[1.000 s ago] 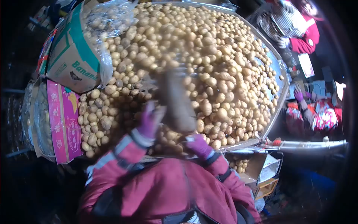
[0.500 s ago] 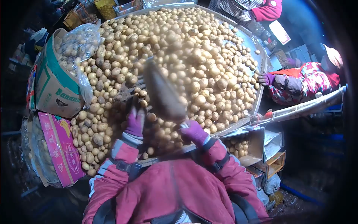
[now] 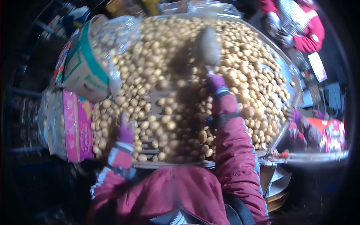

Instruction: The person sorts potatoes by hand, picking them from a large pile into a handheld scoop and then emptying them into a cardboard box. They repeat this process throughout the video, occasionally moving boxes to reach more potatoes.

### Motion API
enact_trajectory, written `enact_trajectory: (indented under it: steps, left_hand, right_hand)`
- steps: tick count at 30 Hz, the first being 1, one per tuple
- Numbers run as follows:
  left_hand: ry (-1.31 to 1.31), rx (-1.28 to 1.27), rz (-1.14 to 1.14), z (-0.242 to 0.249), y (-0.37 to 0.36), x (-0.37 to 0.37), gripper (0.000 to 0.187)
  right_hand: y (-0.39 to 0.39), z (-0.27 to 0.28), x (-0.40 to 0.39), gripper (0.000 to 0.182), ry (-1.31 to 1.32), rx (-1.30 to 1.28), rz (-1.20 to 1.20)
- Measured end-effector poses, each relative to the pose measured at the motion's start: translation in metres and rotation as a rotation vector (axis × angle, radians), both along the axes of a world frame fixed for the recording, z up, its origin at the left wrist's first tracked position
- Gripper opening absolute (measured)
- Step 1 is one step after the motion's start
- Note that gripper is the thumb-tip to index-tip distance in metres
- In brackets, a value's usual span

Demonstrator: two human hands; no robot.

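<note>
Potatoes [image 3: 247, 75] lie heaped over a wide table with a metal rim. My right hand [image 3: 215, 83], in a purple glove, is stretched far out over the pile. It grips the handle of a grey scoop [image 3: 210, 47], whose blade is blurred and points away from me. My left hand [image 3: 126, 131], also gloved in purple, is over the potatoes at the near left, with its fingers apart and nothing visible in them. Between my hands, dark slats of the table show among scattered potatoes.
A green and white carton [image 3: 84, 77] with a plastic bag of potatoes [image 3: 116, 35] stands at the left, above a pink box [image 3: 77, 125]. One person [image 3: 313, 32] is at the top right, another [image 3: 318, 133] at the right edge. A pale rail [image 3: 311, 156] runs along the right.
My right hand has moved forward with the scoop. My left hand has shifted left, and its fingers are apart. Potatoes between my hands are more spread out. The camera view has shifted.
</note>
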State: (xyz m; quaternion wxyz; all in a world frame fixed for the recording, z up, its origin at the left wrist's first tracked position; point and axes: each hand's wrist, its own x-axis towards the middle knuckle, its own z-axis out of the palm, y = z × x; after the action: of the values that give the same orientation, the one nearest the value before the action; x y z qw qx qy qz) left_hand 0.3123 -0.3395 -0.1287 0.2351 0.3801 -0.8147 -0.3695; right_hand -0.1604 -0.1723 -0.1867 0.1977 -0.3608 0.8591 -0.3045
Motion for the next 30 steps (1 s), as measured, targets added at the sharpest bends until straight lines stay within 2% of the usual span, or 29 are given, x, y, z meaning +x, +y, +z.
enact_trajectory:
  steps: [2, 3, 5, 7, 9, 10, 11, 12, 13, 14, 15, 16, 17, 18, 19, 20, 21, 23, 24, 25, 26, 27, 29, 30]
  left_hand:
    - [-0.338, -0.473, 0.175, 0.004, -0.036, 0.046, 0.057]
    - [-0.53, -0.661, 0.236, 0.003, -0.054, 0.071, 0.056]
    - [-0.601, -0.802, 0.357, -0.034, -0.091, 0.115, 0.053]
    - [-0.778, -0.847, 0.456, 0.005, -0.061, 0.066, 0.048]
    - [-0.634, -0.817, 0.302, -0.045, -0.082, 0.055, 0.049]
    - [-0.401, -0.067, 0.352, -0.054, -0.062, 0.04, 0.056]
    - [-0.325, -0.451, 0.149, -0.024, -0.035, 0.006, 0.051]
    - [-0.214, -0.669, 0.061, -0.001, -0.012, -0.023, 0.049]
    - [-0.288, -0.329, 0.001, 0.013, 0.009, -0.041, 0.05]
    - [-0.173, -0.306, -0.093, -0.006, 0.029, -0.047, 0.05]
    - [-0.063, -0.274, -0.192, -0.024, 0.049, -0.053, 0.05]
    - [-0.095, -0.179, -0.294, -0.006, 0.07, -0.05, 0.059]
    - [-0.045, -0.245, -0.31, 0.001, 0.078, -0.045, 0.063]
    - [-0.058, -0.287, -0.287, 0.008, 0.069, -0.033, 0.066]
    - [-0.023, -0.338, -0.235, 0.01, 0.044, -0.011, 0.067]
    - [0.011, -0.388, -0.181, 0.011, 0.019, 0.012, 0.068]
    - [0.097, -0.449, -0.096, 0.0, -0.016, 0.037, 0.067]
    - [-0.302, -0.677, 0.202, -0.009, -0.07, 0.083, 0.066]
    - [-0.105, -0.419, 0.175, -0.027, -0.072, 0.081, 0.066]
    - [0.089, -0.163, 0.149, -0.04, -0.072, 0.075, 0.066]
    - [-0.281, -0.379, 0.058, -0.019, -0.058, 0.064, 0.064]
    - [-0.444, -0.625, 0.047, 0.01, -0.026, 0.041, 0.056]
    - [-0.194, -0.315, 0.005, 0.016, 0.016, 0.005, 0.052]
    - [-0.17, -0.444, -0.143, -0.002, 0.022, -0.003, 0.069]
  right_hand:
    - [0.003, -0.031, -0.005, 0.024, -0.062, -0.019, -0.003]
    - [0.015, -0.011, 0.007, 0.02, 0.4, 0.068, 0.219]
    - [0.047, 0.0, 0.034, 0.017, 0.522, -0.16, 0.246]
    - [0.078, 0.037, 0.07, 0.013, 0.54, -0.137, 0.29]
    - [0.119, 0.019, 0.091, 0.019, 0.279, -0.173, 0.174]
    - [0.143, 0.007, 0.1, 0.022, 0.148, -0.181, 0.095]
    - [0.16, 0.007, 0.114, 0.015, 0.109, -0.172, 0.056]
    - [0.177, 0.008, 0.129, 0.012, 0.071, -0.165, 0.017]
    - [0.191, 0.014, 0.145, 0.016, -0.002, -0.173, -0.03]
    - [0.206, 0.019, 0.159, 0.024, -0.072, -0.182, -0.08]
    - [0.201, 0.055, 0.184, 0.024, -0.349, -0.186, -0.276]
    - [0.194, 0.092, 0.209, 0.024, -0.596, -0.214, -0.514]
    - [0.202, 0.092, 0.22, 0.021, -0.559, -0.214, -0.525]
    - [0.208, 0.094, 0.229, 0.026, -0.55, -0.19, -0.557]
    - [0.214, 0.097, 0.24, 0.04, -0.544, -0.164, -0.591]
    - [0.236, 0.066, 0.244, 0.041, -0.564, -0.301, -0.571]
    - [0.227, 0.082, 0.261, 0.038, -0.595, -0.287, -0.62]
    - [0.237, 0.064, 0.272, 0.021, -0.732, -0.164, -0.619]
    - [0.233, 0.06, 0.279, 0.021, -0.775, -0.173, -0.607]
    - [0.238, 0.038, 0.274, 0.025, -0.582, -0.103, -0.356]
    - [0.25, 0.005, 0.261, 0.028, -0.386, -0.031, -0.109]
    - [0.233, 0.018, 0.262, 0.036, -0.613, -0.033, -0.205]
    - [0.192, 0.052, 0.266, 0.051, -1.022, -0.038, -0.484]
    - [0.189, 0.039, 0.257, 0.05, -1.159, -0.107, -0.477]
